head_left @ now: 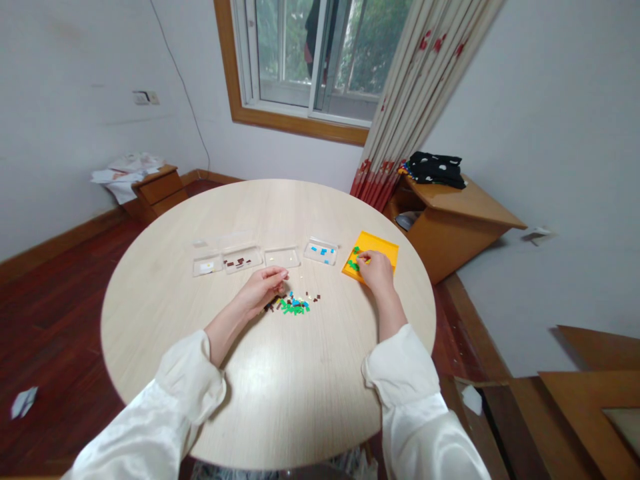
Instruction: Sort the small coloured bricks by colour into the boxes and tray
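Note:
My right hand (376, 270) is over the yellow tray (381, 244), fingertips pinched beside the small green pieces (353, 265) lying in it. Whatever sits between those fingertips is too small to make out. Just above the loose pile, my left hand (265, 288) has its fingers curled together; anything inside them is hidden. That pile of small flat pieces (294, 307) mixes green, blue, brown and pale ones. Blue pieces lie in a clear box (333, 248), brown ones in another clear box (259, 257), and a few pale ones in a clear box (297, 256) between these two.
A further clear box (195, 269) with a whitish piece stands at the left end of the row. Everything rests on a round pale table (280, 413). Beyond its right edge is a wooden cabinet (450, 233) with dark cloth on top, beside a long curtain (415, 87).

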A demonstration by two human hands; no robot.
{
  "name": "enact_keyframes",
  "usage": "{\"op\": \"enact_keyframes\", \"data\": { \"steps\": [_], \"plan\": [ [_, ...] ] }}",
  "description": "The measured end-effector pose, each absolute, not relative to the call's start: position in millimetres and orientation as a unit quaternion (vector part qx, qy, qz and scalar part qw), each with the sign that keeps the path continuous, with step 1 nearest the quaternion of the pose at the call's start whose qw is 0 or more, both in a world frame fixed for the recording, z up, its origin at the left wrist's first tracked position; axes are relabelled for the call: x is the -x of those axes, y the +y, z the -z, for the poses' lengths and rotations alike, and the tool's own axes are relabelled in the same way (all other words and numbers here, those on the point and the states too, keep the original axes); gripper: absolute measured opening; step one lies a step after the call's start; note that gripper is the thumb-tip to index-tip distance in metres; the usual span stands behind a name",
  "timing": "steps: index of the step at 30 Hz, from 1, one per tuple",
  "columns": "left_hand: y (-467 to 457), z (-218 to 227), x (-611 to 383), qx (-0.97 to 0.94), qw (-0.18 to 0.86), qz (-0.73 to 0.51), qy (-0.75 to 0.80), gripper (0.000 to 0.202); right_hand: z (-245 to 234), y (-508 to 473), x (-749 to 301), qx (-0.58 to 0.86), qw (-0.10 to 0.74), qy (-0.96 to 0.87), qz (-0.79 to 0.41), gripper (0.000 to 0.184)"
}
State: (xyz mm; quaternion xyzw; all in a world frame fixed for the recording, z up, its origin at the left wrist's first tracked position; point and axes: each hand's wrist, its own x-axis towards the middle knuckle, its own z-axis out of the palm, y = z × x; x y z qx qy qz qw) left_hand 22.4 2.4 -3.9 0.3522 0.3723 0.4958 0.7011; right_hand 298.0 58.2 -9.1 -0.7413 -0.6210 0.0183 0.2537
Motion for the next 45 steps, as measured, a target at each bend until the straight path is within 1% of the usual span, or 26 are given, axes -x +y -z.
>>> {"op": "enact_keyframes", "data": {
  "steps": [3,6,18,22,31,34,36,39,41,43,44,45],
  "plan": [
    [1,2,-23,-0.356,0.7,-0.498,0.368,0.03,12,60,-295,0.773,0.204,-0.6,-0.017,0.024],
    [0,0,-23,-0.362,0.699,-0.497,0.364,0.03,12,62,-295,0.792,0.186,-0.582,-0.016,0.024],
    [0,0,-23,-0.363,0.694,-0.5,0.369,0.031,12,64,-297,0.801,0.193,-0.562,-0.079,0.023],
    [0,0,-23,-0.366,0.693,-0.5,0.37,0.031,13,64,-298,0.8,0.205,-0.56,-0.074,0.025],
    [-1,-1,-22,-0.354,0.702,-0.497,0.366,0.028,10,61,-294,0.794,0.192,-0.571,-0.076,0.028],
    [-1,-2,-22,-0.347,0.7,-0.502,0.371,0.027,10,61,-294,0.783,0.205,-0.581,-0.078,0.027],
    [1,-2,-22,-0.334,0.693,-0.519,0.373,0.026,9,61,-295,0.78,0.231,-0.578,-0.065,0.027],
    [6,-1,-19,-0.294,0.668,-0.574,0.373,0.025,6,62,-293,0.742,0.306,-0.596,-0.021,0.028],
    [11,0,-16,-0.253,0.641,-0.617,0.38,0.026,4,60,-285,0.682,0.361,-0.636,-0.011,0.026],
    [14,0,-13,-0.216,0.615,-0.649,0.393,0.027,2,54,-271,0.606,0.392,-0.691,-0.044,0.023],
    [16,1,-13,-0.203,0.605,-0.659,0.398,0.028,2,50,-263,0.568,0.39,-0.721,-0.077,0.022],
    [17,1,-12,-0.194,0.599,-0.665,0.402,0.028,1,46,-255,0.534,0.37,-0.751,-0.117,0.02]
  ]
}}
